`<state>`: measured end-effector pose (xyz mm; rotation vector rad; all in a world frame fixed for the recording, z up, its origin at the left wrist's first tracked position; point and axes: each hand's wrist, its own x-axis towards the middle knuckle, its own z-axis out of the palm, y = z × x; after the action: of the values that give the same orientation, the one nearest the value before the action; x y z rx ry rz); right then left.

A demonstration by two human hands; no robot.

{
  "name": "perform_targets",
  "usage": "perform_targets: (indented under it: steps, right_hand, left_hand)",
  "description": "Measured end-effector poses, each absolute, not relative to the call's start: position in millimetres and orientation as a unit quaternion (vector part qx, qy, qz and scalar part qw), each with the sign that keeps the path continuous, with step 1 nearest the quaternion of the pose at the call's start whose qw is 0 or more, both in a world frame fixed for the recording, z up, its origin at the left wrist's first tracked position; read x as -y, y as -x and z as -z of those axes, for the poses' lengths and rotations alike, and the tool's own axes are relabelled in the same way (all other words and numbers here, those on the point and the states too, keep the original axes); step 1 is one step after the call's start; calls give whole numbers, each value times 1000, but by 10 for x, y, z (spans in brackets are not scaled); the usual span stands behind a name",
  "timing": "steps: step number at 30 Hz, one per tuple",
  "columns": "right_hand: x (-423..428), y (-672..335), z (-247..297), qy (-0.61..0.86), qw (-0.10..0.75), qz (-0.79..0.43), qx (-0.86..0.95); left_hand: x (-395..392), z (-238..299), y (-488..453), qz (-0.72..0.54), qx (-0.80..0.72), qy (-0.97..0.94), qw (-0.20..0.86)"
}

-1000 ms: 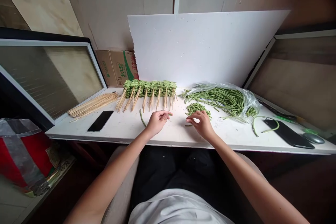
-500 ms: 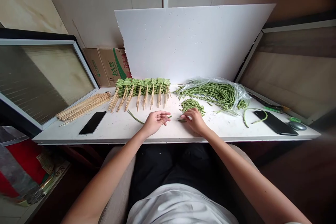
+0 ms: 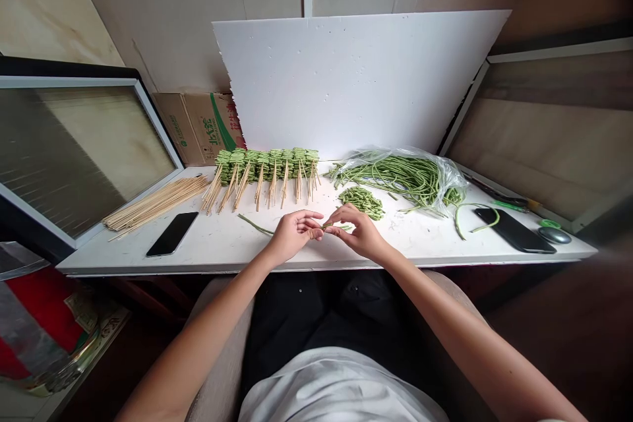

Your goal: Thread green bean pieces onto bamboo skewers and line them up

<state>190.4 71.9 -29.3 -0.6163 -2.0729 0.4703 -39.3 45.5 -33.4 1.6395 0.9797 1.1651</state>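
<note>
Both hands are over the middle of the white table (image 3: 208,247). My left hand (image 3: 295,234) and my right hand (image 3: 359,233) close on one thin long green bean (image 3: 254,225), whose end runs out to the left across the table. A short stretch of it shows between my fingertips. Just beyond my right hand lies a small heap of cut bean pieces (image 3: 361,202). Farther right, a plastic bag (image 3: 445,175) holds long beans (image 3: 395,175). A row of bean pieces on bamboo skewers (image 3: 267,167) stands behind my left hand.
A bundle of loose bamboo skewers (image 3: 155,203) and a black phone (image 3: 171,234) lie at the left. A second phone (image 3: 514,231), a computer mouse (image 3: 554,235) and a green-handled tool (image 3: 509,204) lie at the right. A white foam board (image 3: 356,79) leans behind the table.
My hands have come together, and the right hand has moved left from the heap to the bean's end. The view has shifted slightly.
</note>
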Motion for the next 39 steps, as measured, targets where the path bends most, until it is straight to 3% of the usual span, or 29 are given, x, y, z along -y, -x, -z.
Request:
perform_targets:
  steps: [7, 17, 22, 32, 39]
  right_hand:
    - [-763, -1961, 277, 266, 474, -199, 815]
    - [-608, -1868, 207, 260, 469, -185, 824]
    - [-568, -1851, 163, 240, 478, -155, 830]
    - [-523, -1792, 206, 234, 495, -153, 823]
    - [-544, -1771, 315, 227, 495, -233, 805]
  left_hand:
    - [-521, 364, 484, -436, -417, -694, 392]
    - [-311, 206, 322, -485, -413, -749, 180]
    - [-276, 214, 297, -502, -389, -762, 125]
    - [-272, 227, 314, -501, -369, -774, 114]
    - [-331, 250, 357, -479, -351, -769, 236]
